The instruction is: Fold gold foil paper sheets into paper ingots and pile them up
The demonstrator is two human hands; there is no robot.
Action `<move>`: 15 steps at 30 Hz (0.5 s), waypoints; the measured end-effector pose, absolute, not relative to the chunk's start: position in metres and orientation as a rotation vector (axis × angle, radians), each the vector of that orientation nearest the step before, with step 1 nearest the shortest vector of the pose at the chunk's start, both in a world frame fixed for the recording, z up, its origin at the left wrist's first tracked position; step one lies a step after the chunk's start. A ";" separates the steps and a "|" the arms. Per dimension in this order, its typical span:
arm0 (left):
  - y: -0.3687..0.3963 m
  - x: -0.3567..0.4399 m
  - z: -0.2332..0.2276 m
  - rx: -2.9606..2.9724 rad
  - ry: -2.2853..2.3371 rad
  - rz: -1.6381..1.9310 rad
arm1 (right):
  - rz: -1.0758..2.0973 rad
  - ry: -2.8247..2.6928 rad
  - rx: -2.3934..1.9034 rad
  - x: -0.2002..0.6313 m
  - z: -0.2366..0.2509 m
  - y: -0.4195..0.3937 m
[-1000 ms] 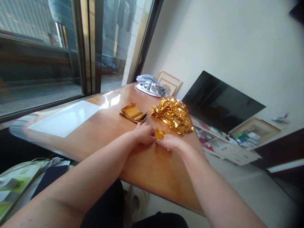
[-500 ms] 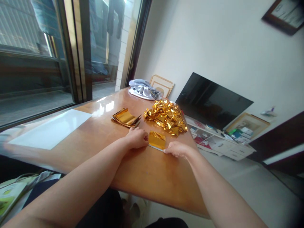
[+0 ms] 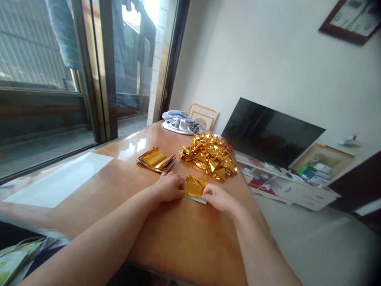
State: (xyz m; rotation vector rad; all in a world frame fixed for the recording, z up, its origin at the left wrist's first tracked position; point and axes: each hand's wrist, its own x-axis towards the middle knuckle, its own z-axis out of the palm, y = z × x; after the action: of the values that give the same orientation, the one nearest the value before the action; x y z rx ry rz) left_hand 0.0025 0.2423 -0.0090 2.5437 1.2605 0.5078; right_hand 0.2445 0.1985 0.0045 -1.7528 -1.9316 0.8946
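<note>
Here a small sheet of gold foil paper (image 3: 195,187) lies on the wooden table (image 3: 184,242), close to its right edge, pinched from both sides. The left hand (image 3: 168,187) is curled over the sheet's left edge with its fingers closed down on it, and the right hand (image 3: 218,197) holds the sheet's right end, thumb and fingertips closed on the foil. The sheet sits directly between the two hands, its gold face up and a thin pale edge showing along the near side; it looks partly folded, with a raised crease across the top.

Just beyond the sheet, toward the far right edge of the table, sits a heap of crumpled gold foil pieces (image 3: 210,155). To the left of that heap, and well clear of the hands, rests a stack of flat gold foil sheets (image 3: 156,159), their corners curling up. A white sheet (image 3: 61,180) lies flat near the table's left edge by the window. At the far end of the table lies a bundle of grey and white cloth (image 3: 181,121), with a framed picture (image 3: 203,115) leaning behind it against the wall.
</note>
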 end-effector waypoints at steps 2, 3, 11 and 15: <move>0.240 0.002 -0.007 2.550 1.271 0.491 | 0.933 -1.931 -1.736 0.243 -0.001 0.196; 0.240 0.003 -0.006 2.549 1.273 0.487 | 0.958 -1.924 -1.726 0.242 -0.002 0.195; 0.250 0.007 -0.011 2.086 1.314 0.836 | 1.055 -1.764 -1.570 0.235 0.008 0.185; 0.244 0.010 -0.007 1.589 1.192 1.024 | 0.985 -1.629 -1.478 0.229 0.011 0.182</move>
State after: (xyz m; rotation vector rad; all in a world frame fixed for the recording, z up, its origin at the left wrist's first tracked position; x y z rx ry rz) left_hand 0.0102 0.2437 -0.0067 1.5891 1.1921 1.0245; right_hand 0.2293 0.1817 0.0110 -1.4785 -1.6293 0.9850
